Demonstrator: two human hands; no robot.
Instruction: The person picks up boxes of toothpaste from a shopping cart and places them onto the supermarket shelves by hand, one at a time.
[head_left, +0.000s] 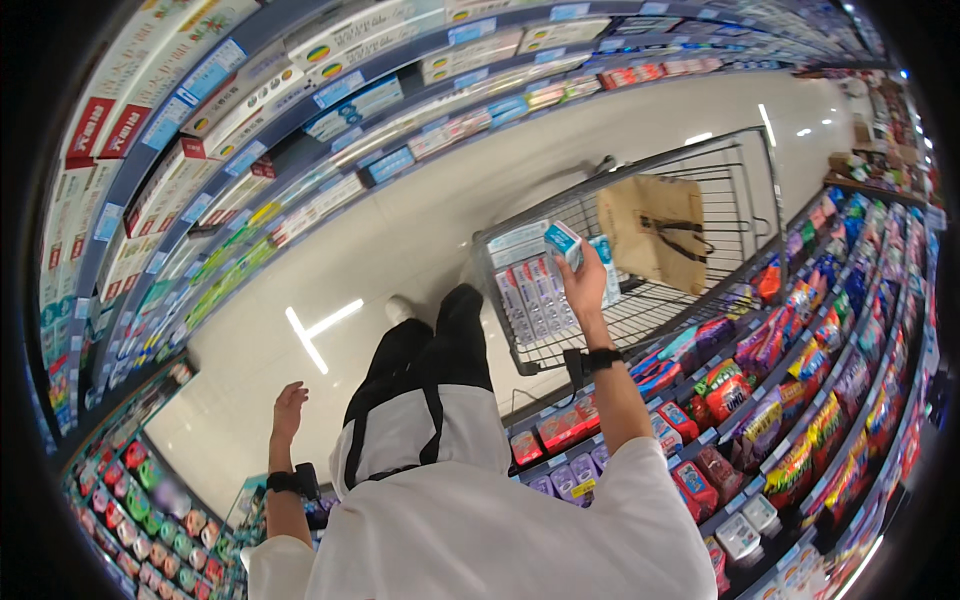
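Observation:
My right hand (584, 283) holds a small blue-and-white carton (562, 240) above the near end of a wire shopping cart (660, 319). Beneath it, several long toothpaste-type boxes (528, 300) lie side by side in the cart. Another blue-and-white box (606, 266) shows just right of my fingers, partly hidden by them. Farther along the basket rests a brown paper bag (651, 229) with dark handles. Low at my left side hangs my left hand (288, 411), loosely spread, with nothing in it, over the floor.
Shelves of boxed goods (247, 112) with price tags curve along the upper left. On the right, tiered shelves carry bagged detergent-type packs (724, 382). A display of colourful round-ended items (150, 502) stands at lower left. Pale glossy floor (247, 360) runs between them.

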